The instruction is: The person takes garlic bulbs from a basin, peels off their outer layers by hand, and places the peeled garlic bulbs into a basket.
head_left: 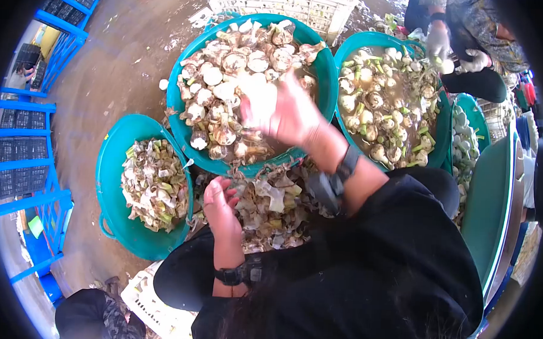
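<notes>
A large teal tub [332,82] holds muddy whitish bulbs [233,63] in brown water. Over its near side is my right hand [291,113], smeared by motion and glare; whether it grips anything is hidden. My left hand [220,206] hovers just below the tub's near rim, its fingers loosely bent and apart, holding nothing. Beneath and beside it lies a heap of dry peels and green trimmings [270,208]. To the left, a smaller teal tub [113,158] contains more peels [157,189].
Another teal tub [446,131] at right holds bulbs with green stems; a gloved co-worker's hand [437,44] is above it. A white crate [277,2] stands beyond. Blue racks [20,161] line the left. Another person [93,318] is at bottom left.
</notes>
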A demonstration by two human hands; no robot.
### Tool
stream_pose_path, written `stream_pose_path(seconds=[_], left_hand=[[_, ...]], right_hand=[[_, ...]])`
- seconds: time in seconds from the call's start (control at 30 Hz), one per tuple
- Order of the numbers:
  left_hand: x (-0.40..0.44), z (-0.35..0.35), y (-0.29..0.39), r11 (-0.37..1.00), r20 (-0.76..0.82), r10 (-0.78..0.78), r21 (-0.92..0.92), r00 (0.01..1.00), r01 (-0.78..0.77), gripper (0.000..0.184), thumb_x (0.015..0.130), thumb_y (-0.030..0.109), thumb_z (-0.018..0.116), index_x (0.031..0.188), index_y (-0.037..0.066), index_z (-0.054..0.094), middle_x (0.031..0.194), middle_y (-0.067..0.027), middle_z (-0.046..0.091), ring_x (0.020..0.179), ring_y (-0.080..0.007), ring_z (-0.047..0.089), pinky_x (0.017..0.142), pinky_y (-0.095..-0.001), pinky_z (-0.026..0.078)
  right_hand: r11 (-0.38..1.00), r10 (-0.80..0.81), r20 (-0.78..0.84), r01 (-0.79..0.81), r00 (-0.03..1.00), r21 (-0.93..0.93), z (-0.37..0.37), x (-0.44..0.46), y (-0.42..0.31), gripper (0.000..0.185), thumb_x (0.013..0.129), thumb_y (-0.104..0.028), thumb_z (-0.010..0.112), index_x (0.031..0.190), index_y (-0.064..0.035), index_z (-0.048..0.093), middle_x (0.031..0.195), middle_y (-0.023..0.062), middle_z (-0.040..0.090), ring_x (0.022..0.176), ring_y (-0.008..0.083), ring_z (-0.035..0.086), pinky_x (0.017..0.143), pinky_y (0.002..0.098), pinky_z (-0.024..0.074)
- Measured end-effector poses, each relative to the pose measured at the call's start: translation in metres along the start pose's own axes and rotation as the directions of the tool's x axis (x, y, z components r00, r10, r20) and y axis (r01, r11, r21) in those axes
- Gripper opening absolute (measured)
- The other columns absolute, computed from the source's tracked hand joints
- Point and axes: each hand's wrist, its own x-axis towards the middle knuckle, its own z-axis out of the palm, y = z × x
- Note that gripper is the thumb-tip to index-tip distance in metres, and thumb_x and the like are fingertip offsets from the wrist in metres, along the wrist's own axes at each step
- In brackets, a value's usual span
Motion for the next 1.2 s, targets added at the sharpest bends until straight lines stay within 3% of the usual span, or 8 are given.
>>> stream_pose_path(seconds=[0.1,0.17,0.3,0.47,0.83,0.93,1.03,1.2], left_hand=[[0.011,-0.009,-0.007,0.992,-0.057,-0.061,-0.113,0.996,0.054,0.03,0.088,0.033,0.048,0.1,0.006,0.049,0.088,-0.0031,0.054,0.071,-0.009,0.051,0.057,-0.0198,0.043],[0.017,-0.003,-0.016,0.982,-0.041,-0.077,-0.177,0.996,0.068,0.029,0.087,0.033,0.049,0.099,0.007,0.049,0.087,-0.0025,0.054,0.069,-0.0089,0.051,0.055,-0.0194,0.043],[0.024,0.0,-0.028,0.995,-0.012,-0.051,-0.089,0.999,0.05,0.025,0.088,0.027,0.049,0.101,0.006,0.05,0.09,-0.0026,0.053,0.072,-0.0097,0.052,0.057,-0.0197,0.043],[0.025,0.029,-0.003,0.998,-0.005,-0.057,-0.015,0.998,0.057,0.038,0.087,0.036,0.048,0.112,0.007,0.044,0.101,-0.0062,0.049,0.072,-0.0115,0.054,0.053,-0.021,0.043],[0.018,0.031,0.001,0.988,0.147,-0.146,-0.024,0.978,0.151,0.03,0.08,0.025,0.06,0.095,-0.001,0.058,0.075,-0.0021,0.059,0.065,-0.0069,0.053,0.055,-0.0211,0.041],[0.009,0.022,-0.002,0.961,0.32,-0.064,-0.235,0.945,0.144,0.034,0.082,0.027,0.054,0.104,0.001,0.055,0.087,-0.0067,0.06,0.076,-0.0107,0.056,0.061,-0.0222,0.045],[0.002,0.015,0.011,0.941,0.462,0.131,-0.337,0.877,0.037,0.039,0.084,0.027,0.05,0.113,0.001,0.05,0.099,-0.0089,0.058,0.083,-0.0121,0.057,0.064,-0.0231,0.047],[0.003,-0.002,0.023,0.955,0.6,-0.046,0.26,0.798,-0.14,0.045,0.08,0.013,0.056,0.12,-0.002,0.043,0.106,-0.0077,0.055,0.094,-0.0134,0.054,0.08,-0.0247,0.044]], right_hand=[[0.484,-0.46,-0.331,-0.081,0.824,-0.871,-0.035,0.059,-0.061,0.064,0.084,-0.057,0.034,0.12,-0.0049,0.045,0.099,0.0191,0.058,0.095,0.0327,0.055,0.083,0.0442,0.0435],[-0.392,-0.395,-0.436,-0.577,0.809,-0.717,-0.105,0.074,-0.065,0.068,0.079,-0.059,0.04,0.116,-0.0021,0.049,0.111,0.0212,0.053,0.105,0.0313,0.051,0.09,0.0411,0.0386],[-0.818,-0.126,-0.435,-0.341,0.892,-0.463,-0.173,0.054,-0.026,0.031,0.084,-0.029,0.043,0.102,-0.0099,0.059,0.103,0.0199,0.056,0.093,0.0339,0.056,0.079,0.0401,0.0444],[-0.184,-0.114,-0.265,-0.283,0.957,-0.942,-0.066,0.004,0.028,0.047,0.091,-0.041,0.034,0.084,-0.0012,0.059,0.059,0.0094,0.055,0.059,0.0183,0.055,0.058,0.0334,0.0433],[-0.614,-0.082,-0.008,-0.056,0.997,-0.787,0.008,-0.059,0.093,0.028,0.08,-0.02,0.045,0.065,0.0019,0.055,0.06,0.0191,0.057,0.06,0.0318,0.06,0.056,0.0408,0.0493],[0.634,0.164,-0.515,-0.49,0.841,-0.599,0.007,-0.062,0.098,0.035,0.088,-0.028,0.041,0.082,0.0013,0.057,0.064,0.0072,0.057,0.055,0.0158,0.058,0.046,0.03,0.051],[0.774,0.129,-0.511,-0.408,0.85,-0.483,0.013,-0.069,0.097,0.032,0.086,-0.027,0.045,0.088,0.0024,0.056,0.068,0.0082,0.058,0.056,0.0176,0.058,0.046,0.029,0.0496],[-0.224,-0.351,-0.019,-0.104,0.936,-0.969,0.0,-0.073,0.101,0.024,0.083,-0.027,0.053,0.084,-0.0048,0.063,0.061,0.0056,0.06,0.061,0.0114,0.059,0.043,0.0278,0.0421]])
